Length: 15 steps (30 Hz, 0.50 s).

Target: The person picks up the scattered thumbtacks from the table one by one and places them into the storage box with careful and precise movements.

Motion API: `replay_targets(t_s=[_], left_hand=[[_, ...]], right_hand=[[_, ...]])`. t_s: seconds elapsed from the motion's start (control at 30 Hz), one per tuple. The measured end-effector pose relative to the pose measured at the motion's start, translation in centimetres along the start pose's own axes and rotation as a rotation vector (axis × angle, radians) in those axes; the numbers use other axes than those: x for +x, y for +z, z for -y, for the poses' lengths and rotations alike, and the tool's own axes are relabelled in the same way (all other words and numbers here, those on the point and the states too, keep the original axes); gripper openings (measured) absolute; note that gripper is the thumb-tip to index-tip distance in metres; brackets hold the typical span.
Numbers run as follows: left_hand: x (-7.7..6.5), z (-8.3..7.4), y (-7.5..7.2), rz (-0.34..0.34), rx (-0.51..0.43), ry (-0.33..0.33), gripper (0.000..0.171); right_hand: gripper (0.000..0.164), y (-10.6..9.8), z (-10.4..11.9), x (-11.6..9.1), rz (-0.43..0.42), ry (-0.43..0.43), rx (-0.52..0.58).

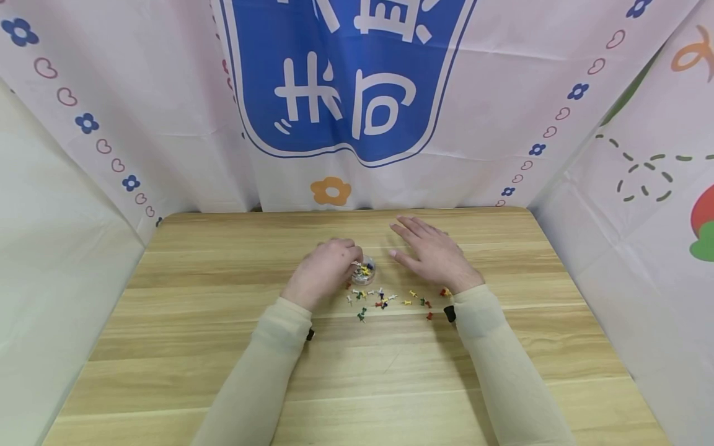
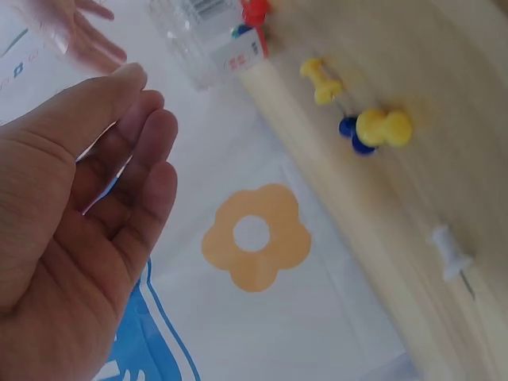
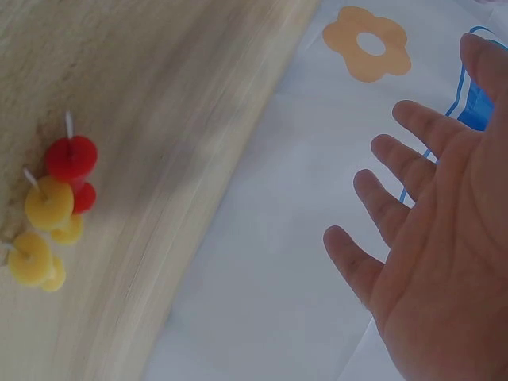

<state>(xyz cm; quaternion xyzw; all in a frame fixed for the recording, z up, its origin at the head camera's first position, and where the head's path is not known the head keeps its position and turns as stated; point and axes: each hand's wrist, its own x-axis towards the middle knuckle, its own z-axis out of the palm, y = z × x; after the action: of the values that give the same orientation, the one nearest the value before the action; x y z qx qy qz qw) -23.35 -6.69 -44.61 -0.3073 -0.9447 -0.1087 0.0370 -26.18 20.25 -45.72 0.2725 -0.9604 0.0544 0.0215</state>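
A small clear tub (image 1: 364, 272) of push pins stands on the wooden counter (image 1: 195, 310), at 3 o'clock from the person's left hand (image 1: 325, 271) and just beside its fingertips. That hand's fingers are bent, the thumb tip close against them; whether a pin is pinched there cannot be told. The right hand (image 1: 435, 253) holds nothing: its fingers are extended and spread, and the tub is between 8 and 9 o'clock from it.

Loose pins (image 1: 385, 303) in white, yellow, green, red and blue lie scattered from the tub's 4 o'clock to its 7 o'clock. A red and yellow cluster (image 1: 445, 292) sits near the right wrist. At 12 o'clock, beyond the counter, hangs a white cloth (image 1: 195, 161).
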Motion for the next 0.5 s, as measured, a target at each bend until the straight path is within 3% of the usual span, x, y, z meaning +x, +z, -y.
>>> replay_targets(t_s=[0.3,0.5], left_hand=[[-0.6,1.4,-0.6,0.064,-0.021,-0.049,0.006],[-1.1,1.9,-0.8,0.148,-0.073,-0.079,0.004]], right_hand=[[0.077,0.0,0.1,0.0,0.005,0.012,0.012],[0.076,0.1,0.0,0.0,0.012,0.013,0.017]])
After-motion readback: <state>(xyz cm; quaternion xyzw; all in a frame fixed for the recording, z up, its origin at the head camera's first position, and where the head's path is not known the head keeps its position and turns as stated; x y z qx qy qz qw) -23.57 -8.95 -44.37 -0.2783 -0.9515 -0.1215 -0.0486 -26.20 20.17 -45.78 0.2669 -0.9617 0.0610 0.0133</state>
